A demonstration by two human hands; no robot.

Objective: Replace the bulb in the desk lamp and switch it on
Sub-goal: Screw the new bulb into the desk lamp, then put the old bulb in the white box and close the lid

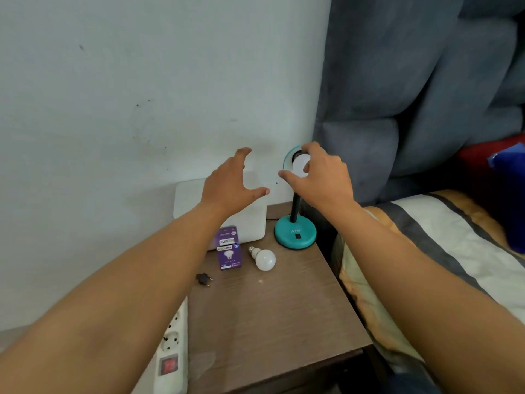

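At the teal desk lamp, our right hand pinches the socketed bulb; our left hand hovers spread beside it. Another bulb lies on the worktop near the lamp's base.

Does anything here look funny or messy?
A little. A loose bulb lies on its side on the table beside the purple box, and a black plug lies unplugged near the table's edge. Nothing looks broken or spilled.
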